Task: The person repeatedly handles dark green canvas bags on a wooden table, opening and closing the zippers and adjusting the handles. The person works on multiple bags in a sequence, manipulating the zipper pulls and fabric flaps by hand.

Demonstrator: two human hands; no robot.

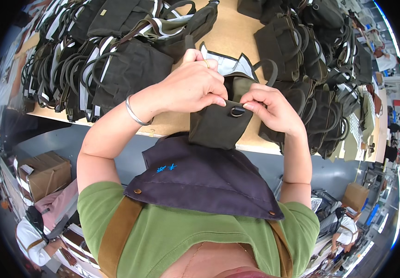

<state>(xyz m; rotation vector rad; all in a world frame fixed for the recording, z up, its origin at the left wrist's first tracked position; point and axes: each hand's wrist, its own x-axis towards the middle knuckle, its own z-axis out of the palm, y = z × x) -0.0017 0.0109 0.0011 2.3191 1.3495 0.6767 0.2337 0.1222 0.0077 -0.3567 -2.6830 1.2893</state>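
Observation:
A dark olive handbag [218,127] stands at the table's near edge, against my apron. Its end panel faces me and carries a metal D-ring [237,111] just under the top rim. My left hand [199,84], with a ring and a silver bangle at the wrist, pinches the rim left of the D-ring. On the other side of it, my right hand [271,106] grips the same rim between thumb and fingers. Beyond my hands the pale grey lining [227,64] shows, and a dark handle [270,72] arches up at the right.
Rows of similar dark bags [130,69] with white strips crowd the left of the wooden table [232,28]. More dark bags [285,44] line the right. Cardboard boxes [47,173] stand behind at the left. Other people [346,231] are in the background on both sides.

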